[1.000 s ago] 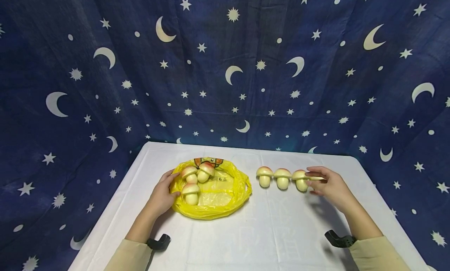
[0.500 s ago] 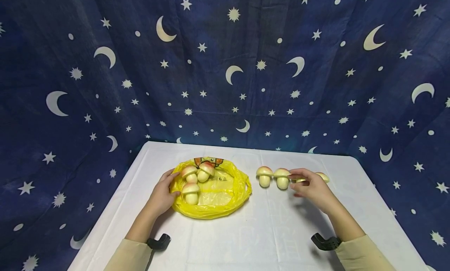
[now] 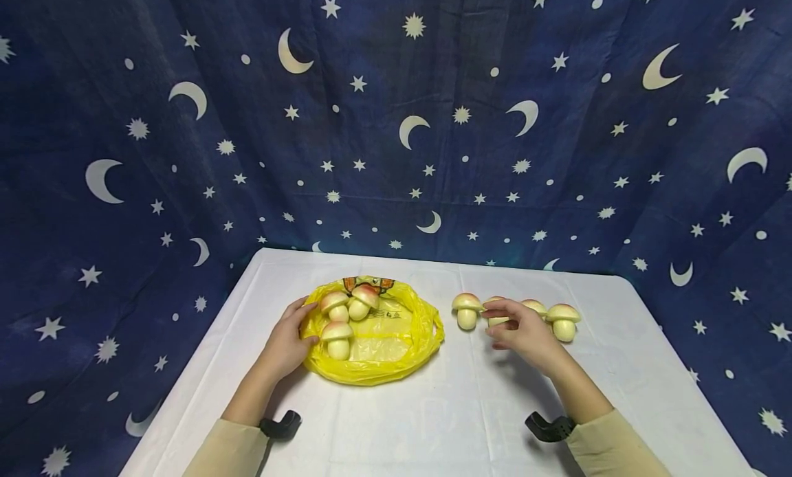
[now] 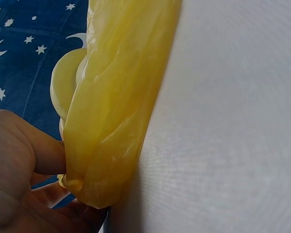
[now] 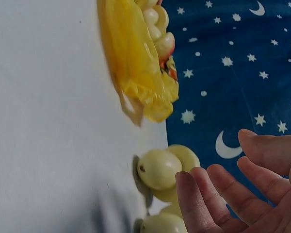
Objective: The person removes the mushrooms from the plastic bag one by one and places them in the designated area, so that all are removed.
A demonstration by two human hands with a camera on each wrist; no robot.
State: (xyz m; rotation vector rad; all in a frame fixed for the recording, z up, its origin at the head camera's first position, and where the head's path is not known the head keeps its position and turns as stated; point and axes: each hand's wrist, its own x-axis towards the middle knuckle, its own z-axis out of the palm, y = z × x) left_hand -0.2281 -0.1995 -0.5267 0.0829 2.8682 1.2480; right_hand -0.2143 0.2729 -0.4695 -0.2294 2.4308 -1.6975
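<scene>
A yellow plastic bag [image 3: 377, 375] lies with its mouth spread on the table, holding three toy mushrooms [image 3: 337, 341] with reddish caps at its left side. My left hand [image 3: 286, 339] grips the bag's left edge; the left wrist view shows the thumb and fingers [image 4: 47, 151] at the gathered yellow film. To the right, several more mushrooms stand in a row. My right hand [image 3: 526, 334] hovers at the row with spread, loosely bent fingers, holding nothing. It partly hides the second mushroom [image 3: 496, 321] and the third mushroom [image 3: 535, 306]. The leftmost mushroom [image 3: 467, 312] is fully visible.
The row ends at the right with another mushroom [image 3: 563, 323]. A white cloth [image 3: 408, 436] covers the table. Behind it hangs a dark blue curtain [image 3: 346, 147] with moons and stars. Black wrist mounts [image 3: 548, 427] sit on both forearms.
My right hand has moved left along the row, from the third and fourth mushrooms to the second, uncovering the rightmost one. My left hand and the bag stay put.
</scene>
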